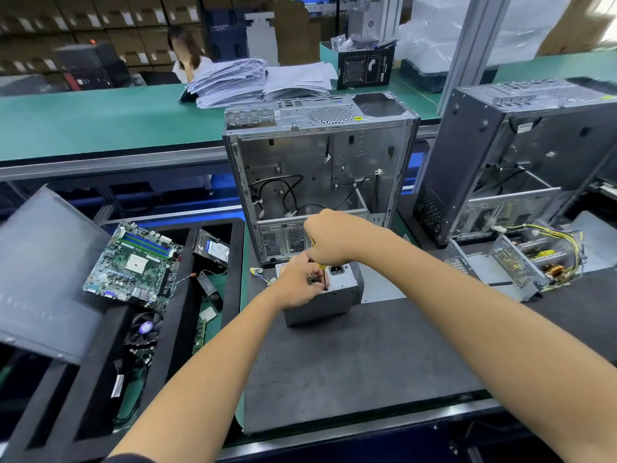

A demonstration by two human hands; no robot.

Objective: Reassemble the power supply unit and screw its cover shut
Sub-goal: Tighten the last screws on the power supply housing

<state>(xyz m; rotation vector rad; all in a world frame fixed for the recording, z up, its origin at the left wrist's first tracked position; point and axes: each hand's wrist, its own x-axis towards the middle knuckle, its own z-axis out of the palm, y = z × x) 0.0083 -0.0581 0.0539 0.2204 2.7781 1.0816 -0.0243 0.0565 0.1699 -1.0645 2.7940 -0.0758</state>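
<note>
A grey metal power supply unit [337,297] stands on the dark mat [350,372] in front of me, its socket face turned up. My right hand [329,235] grips the yellow handle of a screwdriver [321,268] held upright, with the dark tip down on the unit's top edge. My left hand [295,284] rests on the unit's left side, fingers curled round it near the tip. Yellow and black wires [262,275] stick out to the unit's left. The screw itself is hidden by my fingers.
An open, empty computer case [320,162] stands right behind the unit. A second case [521,155] and an opened power supply [521,262] are to the right. Left, a black foam tray [182,325] holds a motherboard [133,265], hard drive [213,250] and fan [145,329].
</note>
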